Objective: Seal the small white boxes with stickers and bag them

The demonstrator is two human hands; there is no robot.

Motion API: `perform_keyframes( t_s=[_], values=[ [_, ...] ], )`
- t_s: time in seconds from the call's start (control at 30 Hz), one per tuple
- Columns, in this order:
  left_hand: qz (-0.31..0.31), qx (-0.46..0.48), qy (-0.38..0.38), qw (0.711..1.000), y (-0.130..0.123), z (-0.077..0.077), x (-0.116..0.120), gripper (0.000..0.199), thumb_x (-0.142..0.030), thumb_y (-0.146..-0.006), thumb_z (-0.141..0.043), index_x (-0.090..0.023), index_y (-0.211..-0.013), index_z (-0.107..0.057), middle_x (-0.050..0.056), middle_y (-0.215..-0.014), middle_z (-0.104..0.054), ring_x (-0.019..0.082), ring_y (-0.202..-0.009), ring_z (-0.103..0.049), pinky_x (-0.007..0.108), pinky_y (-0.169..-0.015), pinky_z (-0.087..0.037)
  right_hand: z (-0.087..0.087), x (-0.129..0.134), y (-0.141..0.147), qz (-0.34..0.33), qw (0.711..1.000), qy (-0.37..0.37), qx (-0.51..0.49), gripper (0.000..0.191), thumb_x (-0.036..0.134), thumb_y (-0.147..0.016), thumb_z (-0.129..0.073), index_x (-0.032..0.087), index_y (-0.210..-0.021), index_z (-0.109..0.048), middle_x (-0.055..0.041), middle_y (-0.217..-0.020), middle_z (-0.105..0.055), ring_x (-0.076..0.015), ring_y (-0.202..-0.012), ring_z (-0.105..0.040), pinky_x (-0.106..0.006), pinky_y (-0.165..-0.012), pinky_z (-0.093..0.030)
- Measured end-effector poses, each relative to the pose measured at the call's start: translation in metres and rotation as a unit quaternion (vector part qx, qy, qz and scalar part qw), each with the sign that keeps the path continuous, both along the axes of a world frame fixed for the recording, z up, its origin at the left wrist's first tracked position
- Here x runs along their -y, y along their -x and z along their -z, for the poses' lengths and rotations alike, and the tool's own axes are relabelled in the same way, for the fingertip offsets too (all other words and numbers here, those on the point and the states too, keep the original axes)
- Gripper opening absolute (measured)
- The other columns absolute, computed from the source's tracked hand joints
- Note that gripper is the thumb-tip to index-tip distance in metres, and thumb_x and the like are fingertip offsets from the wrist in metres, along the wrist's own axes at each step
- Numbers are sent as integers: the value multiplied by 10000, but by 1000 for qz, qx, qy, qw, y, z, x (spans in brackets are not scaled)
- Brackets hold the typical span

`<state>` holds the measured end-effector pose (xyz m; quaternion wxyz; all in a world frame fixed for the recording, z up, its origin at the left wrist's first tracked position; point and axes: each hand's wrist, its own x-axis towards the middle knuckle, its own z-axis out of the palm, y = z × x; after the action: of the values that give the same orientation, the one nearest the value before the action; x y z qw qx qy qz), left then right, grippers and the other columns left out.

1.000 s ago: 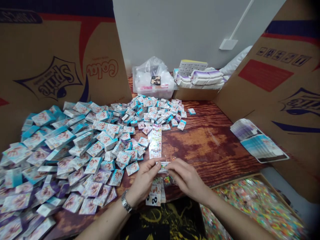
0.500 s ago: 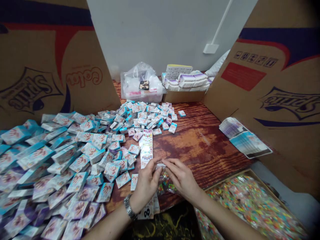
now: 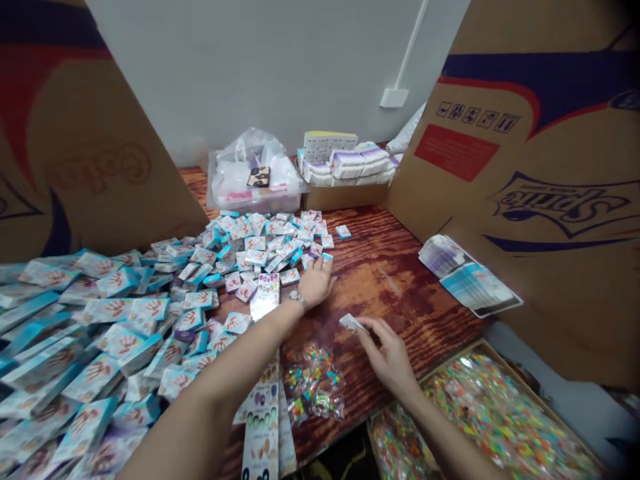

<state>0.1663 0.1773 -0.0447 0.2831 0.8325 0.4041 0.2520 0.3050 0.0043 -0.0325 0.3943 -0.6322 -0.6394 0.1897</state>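
Observation:
My left hand reaches over the right edge of a heap of small printed boxes. Its fingers are stretched out and touch or hover by a small blue-and-white box; contact is hard to make out. Nearer to me, my right hand pinches a small white paper piece between thumb and fingers, above the table. Several clear bags of colourful beads lie between my forearms. Long printed strips are partly under my left forearm, and another printed strip lies by the heap.
An open carton of colourful bagged pieces stands at the lower right. Stacked cards lie on the table's right side. Behind are a clear plastic tub and a carton of paper stacks. Large cardboard sheets flank the table.
My hands have parted. The left has moved forward to the heap's right edge, while the right stays near me with the white paper piece. My view has shifted slightly right.

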Motion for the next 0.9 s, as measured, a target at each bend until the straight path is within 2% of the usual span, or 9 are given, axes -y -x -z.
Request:
perform_keyframes(
  t_s=[0.13,0.2,0.3,0.53,0.63,0.73,0.8,0.83,0.9],
  values=[
    [11,-68,9,998,-15,31,-11,442,-185,-834,-515,-56,-1252,-453,252,-1391,-337,401,-1280,-218,561,-1010,-188,1,5,-4,3,1000,25,14,268,315,-930,-436,192,-1112,-590,-80,-1005,-632,-198,-921,-599,-307,-797,-479],
    [19,-92,13,995,-13,41,-2,371,-169,-871,-442,-79,-1229,-468,231,-1380,-354,379,-1269,-233,558,-1002,-199,4,6,-4,-6,999,47,17,259,321,-931,-430,190,-1066,-607,-72,-956,-630,-191,-872,-597,-296,-765,-478],
    [35,-111,16,993,-5,44,13,310,-125,-894,-356,-112,-1158,-517,203,-1314,-423,332,-1209,-322,524,-975,-266,11,8,-1,-34,996,85,10,235,334,-920,-449,190,-972,-626,-57,-894,-621,-181,-826,-585,-285,-733,-466],
    [41,-58,40,997,19,21,42,305,-100,-838,-436,-154,-1113,-556,142,-1206,-509,273,-1124,-418,438,-989,-325,30,30,22,-99,960,254,-60,210,364,-884,-496,184,-899,-603,14,-704,-613,-139,-623,-561,-227,-564,-411],
    [17,3,70,997,38,5,59,302,-151,-825,-487,-175,-1118,-558,111,-1187,-534,261,-1107,-459,424,-997,-340,34,36,32,-91,958,271,14,202,330,-831,-580,175,-960,-592,-2,-733,-626,-160,-674,-588,-240,-612,-403],
    [-8,65,118,991,61,-14,79,264,-236,-856,-481,-163,-1096,-564,98,-1061,-603,216,-930,-576,371,-854,-465,35,35,39,-69,951,281,112,167,296,-812,-598,183,-933,-583,-25,-780,-636,-182,-737,-600,-254,-651,-384],
    [-36,156,200,967,80,-26,94,266,-288,-869,-478,-164,-1085,-568,88,-1017,-622,188,-839,-610,324,-729,-514,34,35,42,-64,944,287,149,108,296,-828,-569,195,-865,-579,-33,-814,-629,-185,-763,-598,-252,-646,-373],
    [-60,241,281,927,90,-31,102,262,-293,-848,-519,-167,-1070,-580,84,-1023,-621,187,-837,-612,313,-696,-524,32,36,43,-64,944,284,159,100,295,-835,-554,197,-833,-574,-37,-833,-623,-185,-778,-596,-250,-647,-371],
    [-100,382,421,817,111,-40,118,264,-269,-798,-598,-177,-1046,-600,76,-1061,-604,182,-847,-606,306,-656,-544,27,38,44,-69,948,267,159,111,296,-853,-525,199,-808,-556,-36,-839,-613,-180,-780,-596,-247,-646,-378]
  ],
)
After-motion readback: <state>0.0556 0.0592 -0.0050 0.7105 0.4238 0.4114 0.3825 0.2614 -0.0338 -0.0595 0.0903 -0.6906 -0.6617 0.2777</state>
